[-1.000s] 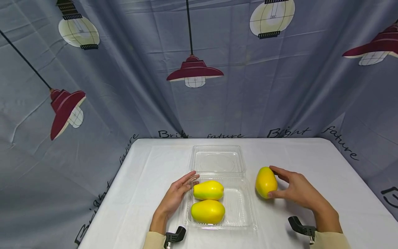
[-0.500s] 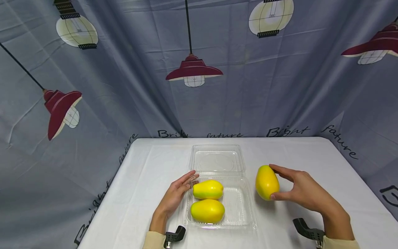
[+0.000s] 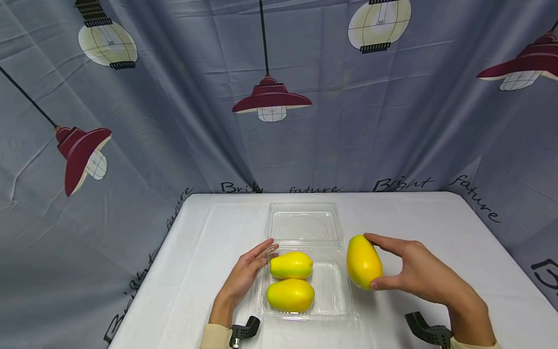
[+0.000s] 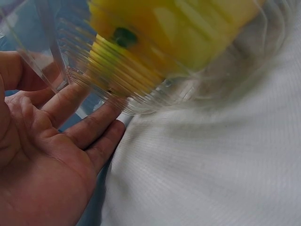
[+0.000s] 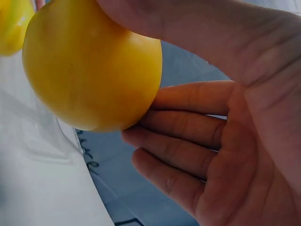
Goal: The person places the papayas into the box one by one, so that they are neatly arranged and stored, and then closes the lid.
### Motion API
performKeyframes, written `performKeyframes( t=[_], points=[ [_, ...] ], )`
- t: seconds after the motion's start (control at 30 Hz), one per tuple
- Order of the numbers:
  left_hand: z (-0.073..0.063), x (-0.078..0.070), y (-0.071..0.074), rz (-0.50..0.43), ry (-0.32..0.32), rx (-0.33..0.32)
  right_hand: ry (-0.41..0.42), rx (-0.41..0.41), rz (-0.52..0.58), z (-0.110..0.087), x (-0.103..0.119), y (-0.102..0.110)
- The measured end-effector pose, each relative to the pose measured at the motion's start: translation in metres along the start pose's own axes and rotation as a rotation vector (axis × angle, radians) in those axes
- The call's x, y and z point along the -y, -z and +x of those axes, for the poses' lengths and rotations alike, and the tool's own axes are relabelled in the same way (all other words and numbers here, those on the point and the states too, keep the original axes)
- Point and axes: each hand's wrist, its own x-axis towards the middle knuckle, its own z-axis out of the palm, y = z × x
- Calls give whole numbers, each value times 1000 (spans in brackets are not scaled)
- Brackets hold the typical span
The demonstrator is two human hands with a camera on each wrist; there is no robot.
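grip of the right hand (image 3: 416, 269) clamped on a yellow fruit (image 3: 364, 262), thumb near its lower end, a fingertip at its top. head view: this fruit is just right of the base of a clear plastic container (image 3: 333, 286), top leaning left, seemingly held above the worktop (image 3: 222, 218), a soft shadow below. two more yellow ones lie on their sides in the left part of the base: far fruit (image 3: 291, 265) and near fruit (image 3: 290, 295), close together, bare plastic to their right. lid (image 3: 304, 223) folded back flat on the far side. left hand (image 3: 245, 274) at the base's left wall, fingers fairly straight and apart from the thumb. black mount at each wrist, light sleeves behind. grey-blue curtain (image 3: 196, 121) at the back, printed with red lamps and lettering.

left wrist view: fingertips against the ribbed clear wall, palm turned up to the camera; yellow fruit shows through the plastic, a dark green spot on one end.

right wrist view: fruit large, thumb over its upper side, other fingers extended below, some at its underside; another yellow fruit partly visible, upper left corner.
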Motion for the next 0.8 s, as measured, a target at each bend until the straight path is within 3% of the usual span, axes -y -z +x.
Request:
performKeyframes(
  t=[0.4,0.8],
  points=[
    [1,2,1,1,-10,4,23,86,37,8,21,-14],
    [1,1,1,0,-10,5,41,154,53,18,28,-27]
  ],
)
